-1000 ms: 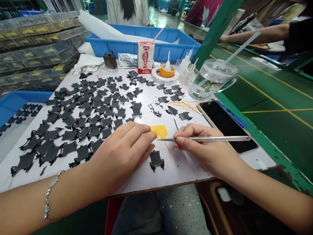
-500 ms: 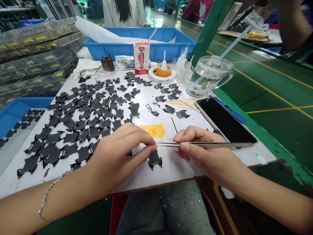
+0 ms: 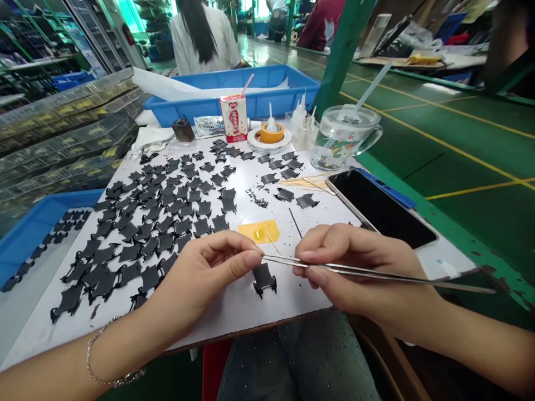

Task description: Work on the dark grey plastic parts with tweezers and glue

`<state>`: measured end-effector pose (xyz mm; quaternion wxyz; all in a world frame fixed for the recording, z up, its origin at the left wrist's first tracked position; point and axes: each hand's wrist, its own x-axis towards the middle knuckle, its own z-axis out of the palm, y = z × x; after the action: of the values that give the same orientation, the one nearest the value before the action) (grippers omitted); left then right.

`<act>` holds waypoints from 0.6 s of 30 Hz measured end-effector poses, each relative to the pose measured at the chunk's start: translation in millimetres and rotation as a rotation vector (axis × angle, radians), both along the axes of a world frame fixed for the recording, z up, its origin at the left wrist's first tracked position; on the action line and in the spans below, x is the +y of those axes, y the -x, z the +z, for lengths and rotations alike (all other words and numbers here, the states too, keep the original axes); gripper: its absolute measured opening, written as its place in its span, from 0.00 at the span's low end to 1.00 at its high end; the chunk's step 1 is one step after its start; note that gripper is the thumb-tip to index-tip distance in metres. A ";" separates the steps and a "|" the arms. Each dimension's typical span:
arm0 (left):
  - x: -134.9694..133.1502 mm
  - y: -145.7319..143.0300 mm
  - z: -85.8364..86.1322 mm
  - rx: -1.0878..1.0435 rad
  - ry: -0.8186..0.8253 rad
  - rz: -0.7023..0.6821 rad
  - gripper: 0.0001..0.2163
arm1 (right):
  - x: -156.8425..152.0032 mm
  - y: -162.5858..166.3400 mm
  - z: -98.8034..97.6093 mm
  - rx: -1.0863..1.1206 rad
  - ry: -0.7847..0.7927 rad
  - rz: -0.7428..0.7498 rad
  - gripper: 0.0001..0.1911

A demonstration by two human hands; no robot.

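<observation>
Right hand (image 3: pixel 359 264) pinches tweezers (image 3: pixel 376 273) near their points, presumably for control; left hand (image 3: pixel 204 273) presses thumb and finger together there, contents unclear

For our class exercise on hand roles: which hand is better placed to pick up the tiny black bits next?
Probably the right hand: it holds the tweezers, whose fine tips suit tiny black bits. The left hand shows no tool; its fingertips are by those tips.
</observation>
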<state>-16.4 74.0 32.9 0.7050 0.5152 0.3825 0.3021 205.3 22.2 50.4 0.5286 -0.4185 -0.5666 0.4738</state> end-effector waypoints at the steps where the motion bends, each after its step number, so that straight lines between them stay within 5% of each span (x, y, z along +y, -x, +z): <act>1: -0.5 -0.3 -0.1 -0.004 0.007 0.010 0.07 | -0.3 0.0 0.1 0.001 0.004 -0.001 0.10; 12: 2.6 -2.9 0.2 -0.089 0.052 -0.011 0.06 | 0.6 2.6 -4.8 0.113 0.113 0.010 0.09; 18: -4.2 -4.0 0.5 -0.172 0.140 0.023 0.06 | 0.5 5.9 -4.0 0.115 0.026 -0.008 0.10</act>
<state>-12.4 69.8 33.4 0.7660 0.4325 0.3465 0.3257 199.4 22.8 46.4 0.5566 -0.3997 -0.5276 0.5021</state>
